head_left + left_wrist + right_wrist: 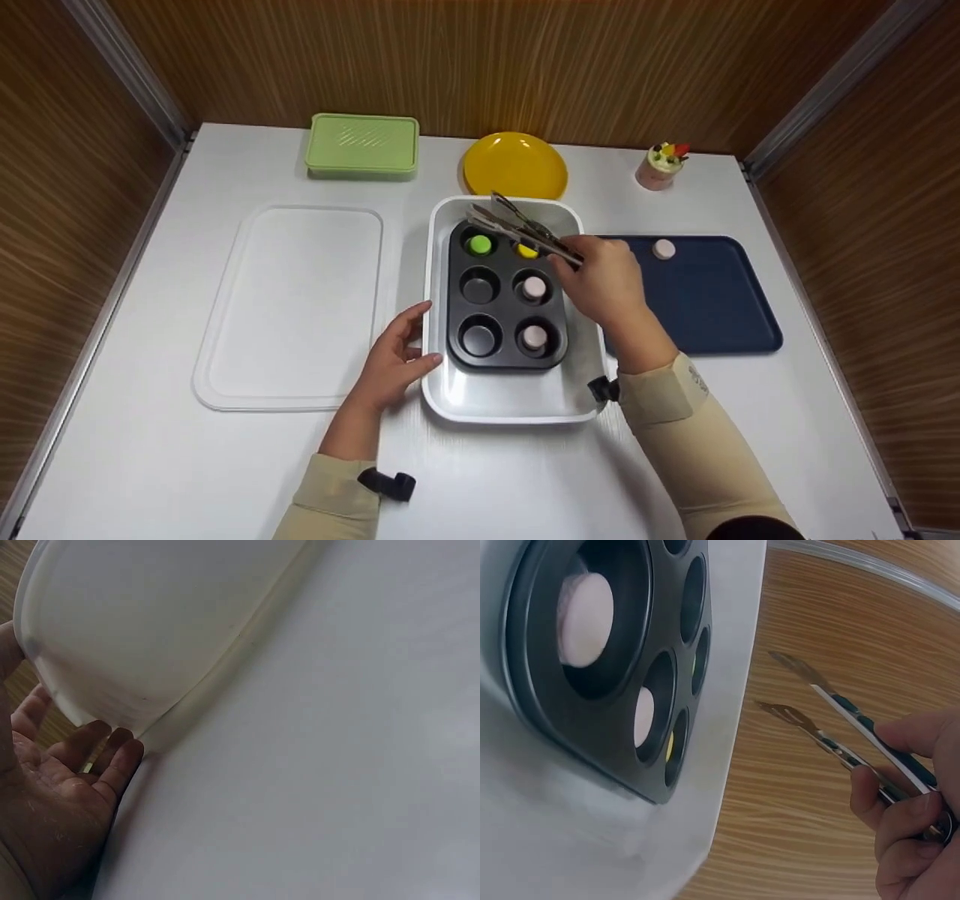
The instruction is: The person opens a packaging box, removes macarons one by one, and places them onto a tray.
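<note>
A white rectangular tub (517, 397) holds a dark muffin pan (507, 307). My left hand (394, 356) grips the tub's left side, thumb over the rim and fingers against the outer wall (150, 637). In my right hand (604, 281) is a pair of metal tongs (525, 229), spread apart above the pan's far end, with nothing between their tips in the right wrist view. One cup has a green round piece (480, 244); another has a yellow piece (528, 251), partly hidden by the tongs. Two pale pink round pieces (534, 288) sit in the right-hand cups.
On the navy tray (697, 307) at the right lies another pale pink piece (664, 249). A white lid (300, 307) lies left of the tub. Along the back are a green lidded box (363, 146), a yellow plate (516, 166) and a small decorated dessert cup (658, 169).
</note>
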The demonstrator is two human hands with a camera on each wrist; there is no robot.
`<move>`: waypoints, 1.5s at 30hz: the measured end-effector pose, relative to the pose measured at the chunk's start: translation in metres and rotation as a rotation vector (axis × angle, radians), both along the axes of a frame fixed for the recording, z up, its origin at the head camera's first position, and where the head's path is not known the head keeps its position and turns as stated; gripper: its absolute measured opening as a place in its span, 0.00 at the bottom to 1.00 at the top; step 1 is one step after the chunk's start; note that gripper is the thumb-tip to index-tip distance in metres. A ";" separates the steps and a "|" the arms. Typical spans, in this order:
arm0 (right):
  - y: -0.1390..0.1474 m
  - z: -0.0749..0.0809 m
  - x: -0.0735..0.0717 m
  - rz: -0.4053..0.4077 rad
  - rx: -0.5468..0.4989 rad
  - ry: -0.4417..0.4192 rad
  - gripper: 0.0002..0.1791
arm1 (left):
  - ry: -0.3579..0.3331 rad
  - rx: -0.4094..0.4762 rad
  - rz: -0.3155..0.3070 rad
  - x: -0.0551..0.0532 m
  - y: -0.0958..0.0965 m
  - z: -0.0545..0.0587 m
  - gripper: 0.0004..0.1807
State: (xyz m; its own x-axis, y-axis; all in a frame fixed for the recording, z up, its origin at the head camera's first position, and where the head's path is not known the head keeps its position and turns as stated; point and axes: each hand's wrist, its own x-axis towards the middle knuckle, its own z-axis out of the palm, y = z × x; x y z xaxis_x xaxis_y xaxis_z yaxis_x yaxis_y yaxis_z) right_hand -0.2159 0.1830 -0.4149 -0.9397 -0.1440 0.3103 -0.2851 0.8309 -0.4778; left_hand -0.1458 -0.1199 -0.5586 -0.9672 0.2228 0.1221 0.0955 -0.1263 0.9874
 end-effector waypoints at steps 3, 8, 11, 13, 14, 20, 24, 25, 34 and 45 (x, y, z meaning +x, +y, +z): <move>-0.005 -0.001 -0.001 -0.014 0.022 -0.028 0.13 | 0.009 0.015 -0.005 -0.001 0.000 -0.001 0.42; -0.012 -0.005 -0.002 -0.036 0.075 -0.070 0.12 | 0.017 0.025 -0.011 -0.002 0.000 -0.002 0.43; -0.016 -0.007 -0.004 -0.041 0.112 -0.111 0.11 | 0.025 0.023 -0.014 -0.003 0.001 -0.003 0.42; -0.017 -0.009 -0.004 -0.044 0.135 -0.133 0.09 | 0.028 0.022 -0.016 -0.003 0.001 -0.003 0.42; -0.018 -0.010 -0.005 -0.045 0.143 -0.140 0.09 | 0.030 0.021 -0.017 -0.003 0.001 -0.003 0.42; -0.020 -0.012 -0.006 -0.049 0.180 -0.156 0.10 | 0.004 0.002 -0.011 -0.002 0.001 0.000 0.43; -0.023 -0.012 -0.007 -0.054 0.188 -0.180 0.11 | -0.011 -0.003 -0.005 -0.001 0.001 0.003 0.43; -0.024 -0.012 -0.007 -0.055 0.192 -0.181 0.11 | -0.010 0.001 -0.005 -0.001 0.001 0.003 0.43; -0.029 -0.016 -0.008 -0.066 0.224 -0.172 0.08 | -0.007 0.002 -0.001 -0.001 0.001 0.001 0.43; -0.034 -0.017 -0.008 -0.061 0.271 -0.144 0.08 | 0.010 0.000 -0.005 -0.001 0.000 0.000 0.43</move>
